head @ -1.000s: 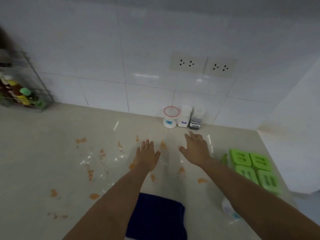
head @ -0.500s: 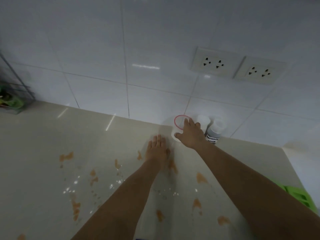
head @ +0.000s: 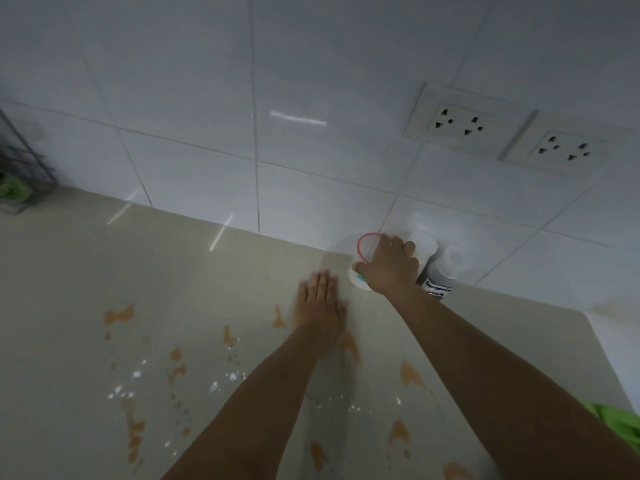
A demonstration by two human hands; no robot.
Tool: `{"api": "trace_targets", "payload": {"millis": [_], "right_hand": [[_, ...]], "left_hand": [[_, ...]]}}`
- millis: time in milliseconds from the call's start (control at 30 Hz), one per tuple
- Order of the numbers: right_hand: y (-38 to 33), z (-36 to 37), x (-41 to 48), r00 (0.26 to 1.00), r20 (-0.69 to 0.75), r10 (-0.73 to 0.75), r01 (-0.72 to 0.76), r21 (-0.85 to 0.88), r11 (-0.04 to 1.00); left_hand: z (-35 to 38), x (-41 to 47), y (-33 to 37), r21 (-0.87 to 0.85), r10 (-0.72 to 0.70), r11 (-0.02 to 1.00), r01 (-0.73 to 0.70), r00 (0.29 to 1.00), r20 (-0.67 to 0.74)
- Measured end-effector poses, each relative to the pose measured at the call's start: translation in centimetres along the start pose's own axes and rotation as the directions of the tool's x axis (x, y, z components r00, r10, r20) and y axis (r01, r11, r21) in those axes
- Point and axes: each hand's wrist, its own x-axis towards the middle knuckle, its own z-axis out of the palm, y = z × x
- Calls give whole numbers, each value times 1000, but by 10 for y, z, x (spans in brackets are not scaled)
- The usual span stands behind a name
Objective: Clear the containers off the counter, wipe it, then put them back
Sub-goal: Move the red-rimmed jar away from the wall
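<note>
Three small containers stand against the tiled wall at the back of the beige counter (head: 86, 306). My right hand (head: 389, 266) is wrapped over the leftmost one, a white tub with a red rim (head: 363, 249). A white jar (head: 425, 242) stands to its right, partly hidden by my fingers. Beyond that is a dark bottle with a label (head: 441, 278). My left hand (head: 320, 303) lies flat on the counter with its fingers together, just left of the tub, holding nothing.
Orange smears (head: 117, 315) and white specks (head: 136, 374) dot the counter. A wire rack (head: 20, 178) with green items stands at the far left. Two wall sockets (head: 457, 121) sit above the containers. Something green (head: 620, 424) lies at the right edge.
My right hand has closed further over the red-rimmed tub, from fingertips on its rim to a grip. My left hand stayed flat on the counter.
</note>
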Motion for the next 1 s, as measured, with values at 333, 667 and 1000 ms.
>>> {"api": "trace_targets", "payload": {"millis": [333, 667, 1000], "right_hand": [[7, 2, -19, 994, 36, -104, 91, 261, 961], [37, -21, -80, 997, 10, -83, 76, 306, 949], [75, -61, -204, 992, 28, -125, 114, 262, 958]], "left_hand": [[-4, -1, 1, 16, -11, 1000, 10, 999, 40], [-20, -67, 3, -4, 24, 1000, -23, 996, 83], [11, -209, 47, 29, 68, 997, -69, 996, 62]]}}
